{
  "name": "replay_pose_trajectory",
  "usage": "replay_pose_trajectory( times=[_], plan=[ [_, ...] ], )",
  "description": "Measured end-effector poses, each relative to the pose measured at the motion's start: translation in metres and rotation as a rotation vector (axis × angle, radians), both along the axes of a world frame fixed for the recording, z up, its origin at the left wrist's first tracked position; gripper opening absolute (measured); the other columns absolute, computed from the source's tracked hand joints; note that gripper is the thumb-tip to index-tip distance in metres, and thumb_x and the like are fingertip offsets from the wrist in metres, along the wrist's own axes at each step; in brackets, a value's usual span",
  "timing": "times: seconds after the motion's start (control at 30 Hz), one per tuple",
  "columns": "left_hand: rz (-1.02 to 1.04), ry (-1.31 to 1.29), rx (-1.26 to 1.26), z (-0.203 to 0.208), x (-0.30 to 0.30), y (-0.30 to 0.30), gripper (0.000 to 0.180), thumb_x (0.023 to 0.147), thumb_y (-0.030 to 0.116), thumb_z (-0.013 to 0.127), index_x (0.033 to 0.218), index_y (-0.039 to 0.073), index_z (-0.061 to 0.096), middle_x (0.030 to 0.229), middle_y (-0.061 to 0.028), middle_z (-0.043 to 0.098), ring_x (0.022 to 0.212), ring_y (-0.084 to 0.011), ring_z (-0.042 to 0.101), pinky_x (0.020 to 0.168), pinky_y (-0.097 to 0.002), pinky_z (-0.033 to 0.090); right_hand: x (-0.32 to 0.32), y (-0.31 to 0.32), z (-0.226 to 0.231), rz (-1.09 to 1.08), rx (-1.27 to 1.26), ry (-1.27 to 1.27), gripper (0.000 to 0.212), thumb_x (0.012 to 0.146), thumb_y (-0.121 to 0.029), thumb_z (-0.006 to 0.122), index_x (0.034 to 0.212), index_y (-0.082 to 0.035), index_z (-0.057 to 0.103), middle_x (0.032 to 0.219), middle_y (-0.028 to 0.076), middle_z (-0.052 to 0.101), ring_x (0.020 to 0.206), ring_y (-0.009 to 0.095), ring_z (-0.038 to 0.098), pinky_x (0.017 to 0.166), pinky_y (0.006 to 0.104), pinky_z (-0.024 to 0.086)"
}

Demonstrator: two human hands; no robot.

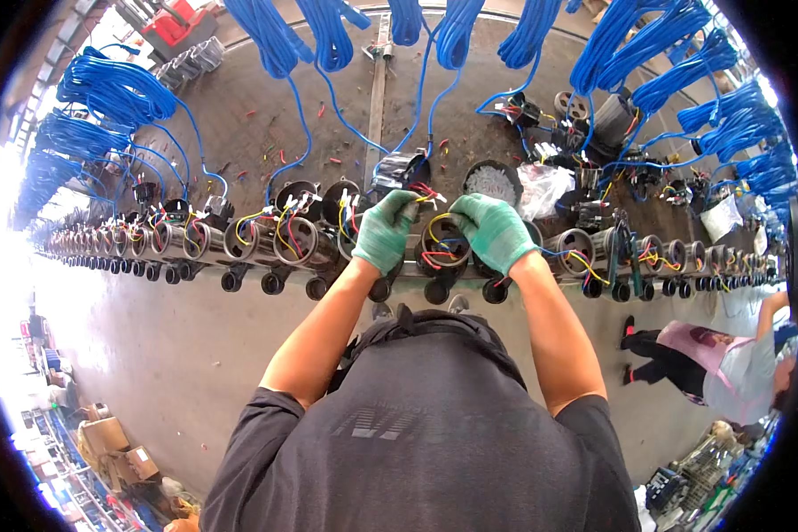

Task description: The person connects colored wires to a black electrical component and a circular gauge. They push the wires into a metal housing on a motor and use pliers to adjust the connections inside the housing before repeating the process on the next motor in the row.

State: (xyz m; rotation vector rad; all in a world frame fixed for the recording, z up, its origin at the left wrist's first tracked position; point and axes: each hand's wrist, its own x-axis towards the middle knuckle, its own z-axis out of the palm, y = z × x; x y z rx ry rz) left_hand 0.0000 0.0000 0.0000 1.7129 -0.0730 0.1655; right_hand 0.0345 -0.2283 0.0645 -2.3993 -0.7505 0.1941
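The left hand (pixel 384 235) pinches red wires (pixel 427 192) at its closed fingertips, over a tube (pixel 458 258); the right hand (pixel 495 232) curls just beside, its grip unclear.

From beside the bench, I see it is a head-worn lens, the left of a side-by-side pair, aimed steeply down from close above the gloved fingers (pixel 406 204), which fall just over the middle of its view. Nearer the wearer than the fingers, it catches both forearms (pixel 321 330) and the dark shirt (pixel 417 470); past them, the benchtop (pixel 248 137) and blue cable coils (pixel 452 35). Its fisheye reach, far to either side of them, bows straight edges.
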Motion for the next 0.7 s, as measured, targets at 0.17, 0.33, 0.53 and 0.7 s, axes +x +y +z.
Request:
replay_pose_trajectory(
  times=[0.17, 0.33, 0.53, 0.7],
  plan=[
    [-0.077, 0.031, 0.228, 0.017, -0.003, -0.006, 0.016, 0.105, 0.010, 0.066, 0.118, 0.002, 0.070, 0.103, -0.0102, 0.077, 0.093, -0.0135, 0.069, 0.084, -0.0312, 0.056, -0.018, 0.009, 0.001, 0.027, 0.044, -0.088, 0.016, 0.098, -0.017, 0.067, 0.107, -0.006, 0.072, 0.099, 0.019, 0.069, 0.092, 0.042, 0.069, 0.084, 0.0500, 0.055],
    [-0.109, 0.103, 0.150, 0.015, -0.006, -0.008, 0.018, 0.104, 0.010, 0.067, 0.119, 0.001, 0.071, 0.099, -0.0098, 0.077, 0.090, -0.0101, 0.066, 0.083, -0.0305, 0.055, -0.024, 0.019, 0.018, 0.014, 0.058, -0.275, 0.012, 0.096, -0.017, 0.069, 0.102, -0.008, 0.073, 0.092, 0.014, 0.068, 0.084, 0.038, 0.069, 0.072, 0.0485, 0.056],
    [-0.152, 0.093, 0.174, 0.013, -0.004, -0.006, 0.019, 0.104, 0.011, 0.066, 0.121, 0.001, 0.071, 0.099, -0.0086, 0.077, 0.090, -0.0095, 0.065, 0.084, -0.0298, 0.055, -0.022, 0.024, 0.005, -0.115, 0.055, -0.382, 0.009, 0.094, -0.017, 0.073, 0.101, -0.012, 0.075, 0.088, 0.011, 0.067, 0.077, 0.036, 0.069, 0.067, 0.0467, 0.056],
    [-0.165, 0.065, 0.157, 0.012, -0.004, -0.004, 0.020, 0.104, 0.010, 0.067, 0.121, 0.001, 0.071, 0.102, -0.0090, 0.077, 0.093, -0.0103, 0.066, 0.087, -0.0300, 0.055, -0.024, 0.025, -0.005, -0.172, 0.194, -0.256, 0.015, 0.093, -0.014, 0.073, 0.107, -0.011, 0.078, 0.095, 0.014, 0.071, 0.082, 0.037, 0.071, 0.074, 0.0461, 0.058]
  ],
)
